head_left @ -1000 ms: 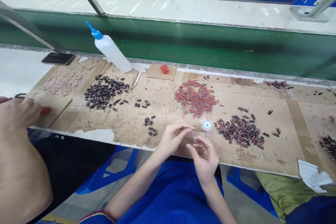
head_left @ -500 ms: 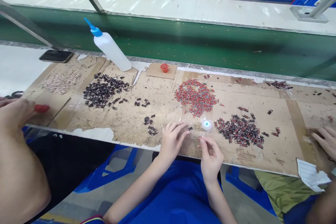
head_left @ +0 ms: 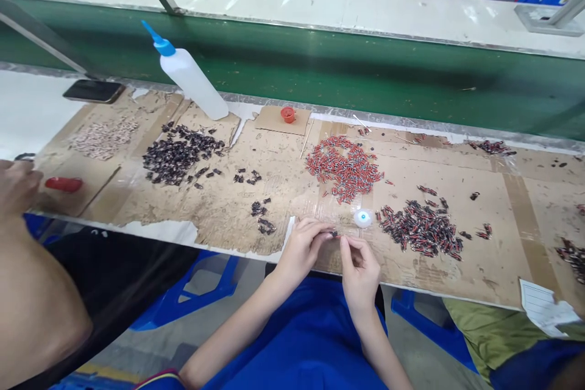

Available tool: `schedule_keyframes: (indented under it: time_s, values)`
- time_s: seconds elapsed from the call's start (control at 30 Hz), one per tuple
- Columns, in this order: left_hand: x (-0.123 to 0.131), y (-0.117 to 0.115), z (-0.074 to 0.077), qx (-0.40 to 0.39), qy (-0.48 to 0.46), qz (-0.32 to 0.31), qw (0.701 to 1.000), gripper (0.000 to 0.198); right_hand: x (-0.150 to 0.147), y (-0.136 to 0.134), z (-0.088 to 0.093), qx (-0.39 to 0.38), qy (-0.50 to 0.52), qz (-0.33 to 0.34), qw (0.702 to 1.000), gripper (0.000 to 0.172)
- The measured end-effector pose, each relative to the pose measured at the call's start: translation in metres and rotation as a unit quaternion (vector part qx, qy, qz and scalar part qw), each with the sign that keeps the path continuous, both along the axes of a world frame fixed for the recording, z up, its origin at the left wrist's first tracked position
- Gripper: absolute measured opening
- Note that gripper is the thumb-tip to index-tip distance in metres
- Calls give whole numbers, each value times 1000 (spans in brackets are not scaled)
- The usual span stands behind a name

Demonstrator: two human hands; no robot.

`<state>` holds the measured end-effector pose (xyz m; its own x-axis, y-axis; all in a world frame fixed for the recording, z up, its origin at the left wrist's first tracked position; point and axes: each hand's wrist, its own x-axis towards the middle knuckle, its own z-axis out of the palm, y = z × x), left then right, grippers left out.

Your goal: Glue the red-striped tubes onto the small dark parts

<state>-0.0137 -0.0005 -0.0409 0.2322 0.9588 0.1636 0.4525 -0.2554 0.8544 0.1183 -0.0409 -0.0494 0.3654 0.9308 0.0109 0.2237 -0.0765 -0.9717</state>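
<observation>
My left hand (head_left: 303,247) pinches a small black part (head_left: 333,233) between thumb and fingertips, just above the cardboard at the table's front edge. Close beside it, my right hand (head_left: 360,265) is closed in a pinch on a tiny red part (head_left: 340,237), its end meeting the black part. A small round white piece with a blue centre (head_left: 363,217) lies just beyond my hands. Farther back spreads a pile of small red parts (head_left: 345,167). To the right is a heap of black-and-red pieces (head_left: 420,228), and a pile of black parts (head_left: 176,155) lies at the left.
A white squeeze bottle with blue nozzle (head_left: 194,84) leans at the back left, near a phone (head_left: 94,91). A red cap (head_left: 287,114) sits on a cardboard scrap. A co-worker's hand (head_left: 18,186) is at far left, beside a red object (head_left: 64,184). Paper (head_left: 546,308) hangs over the front right edge.
My hands have come together, bringing the red part to the black part, which my left fingers now grip. The left co-worker's hand has let go of the red object; the right co-worker's hand has left view.
</observation>
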Motion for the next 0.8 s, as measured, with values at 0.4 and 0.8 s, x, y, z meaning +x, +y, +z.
schedule_keyframes:
  time_s: [0.4,0.8]
  values:
    - [-2,-2,3,-5,-59,-26,998,17,1,2,6,-9,-24,36,999,23]
    - [-3,-2,9,-160,-145,-16,976,13,4,4,9,13,-72,56,996,20]
